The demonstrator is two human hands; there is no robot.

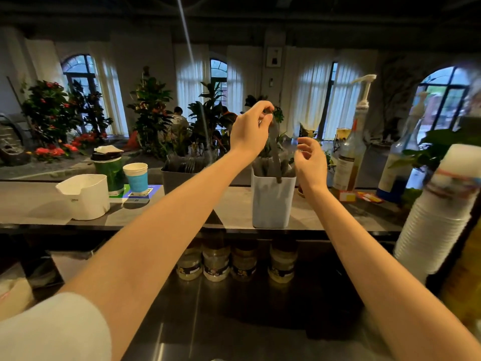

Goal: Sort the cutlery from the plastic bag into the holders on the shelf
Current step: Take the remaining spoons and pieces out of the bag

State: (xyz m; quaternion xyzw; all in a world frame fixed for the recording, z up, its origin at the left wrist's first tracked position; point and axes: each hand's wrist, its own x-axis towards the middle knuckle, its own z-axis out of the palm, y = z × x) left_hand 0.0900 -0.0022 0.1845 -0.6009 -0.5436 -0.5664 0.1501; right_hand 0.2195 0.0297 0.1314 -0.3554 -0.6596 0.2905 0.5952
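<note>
Cutlery piece (pixel 274 152), dark one, is pinched at its top by left hand (pixel 250 128), lower end down in the white holder (pixel 272 204) on the shelf (pixel 234 209). Right hand (pixel 311 162) just beside, loosely curled, holding nothing.

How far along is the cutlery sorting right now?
Partly done: the grey holder and white holder already hold cutlery. In hand: the left hand pinches one dark piece over the white holder; the right hand hovers empty. How much is left cannot be seen.
</note>
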